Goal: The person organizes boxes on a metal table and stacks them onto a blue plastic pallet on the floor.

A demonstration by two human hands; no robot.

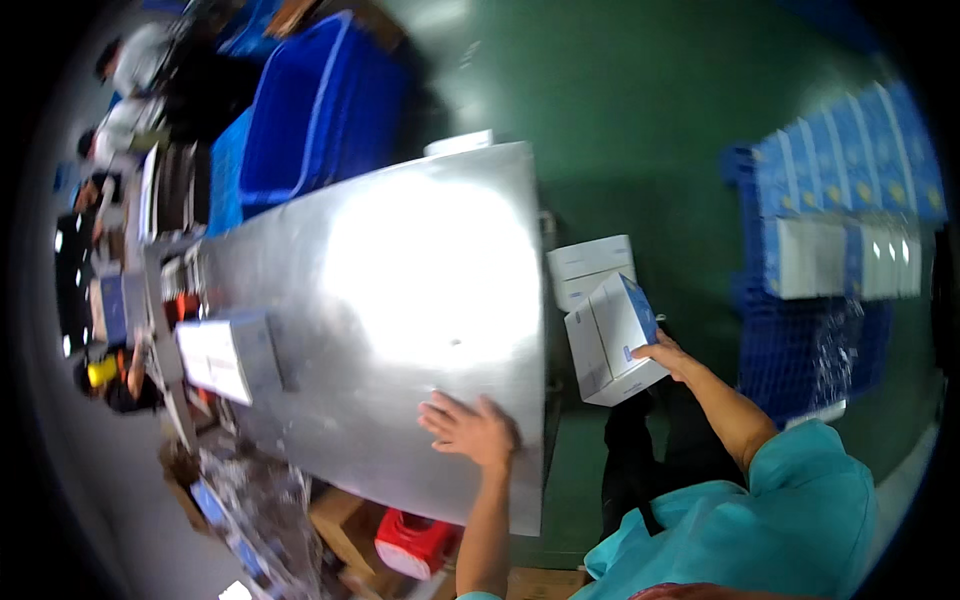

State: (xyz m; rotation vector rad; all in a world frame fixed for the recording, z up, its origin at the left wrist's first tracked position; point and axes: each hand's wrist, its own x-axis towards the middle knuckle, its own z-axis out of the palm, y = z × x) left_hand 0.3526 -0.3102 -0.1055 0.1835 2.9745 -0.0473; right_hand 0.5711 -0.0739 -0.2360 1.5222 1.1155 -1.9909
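My left hand [468, 430] rests on the metal table [320, 400] near its right edge, fingers spread and holding nothing. To the right of the table, my right hand [668, 357] grips a white box with blue sides [605, 345] at its right side. This box is tilted beside my legs, and a second white box [590, 268] sits just beyond it, partly covered by it. Another white carton [228, 358] stands at the far left end of the table.
Blue crates [320, 110] stand behind the table. On the right, a blue pallet [800, 350] bears stacked blue and white boxes [840, 200]. A red container [412, 542] and a cardboard box [348, 528] are under the table's near edge. Several people work at the far left.
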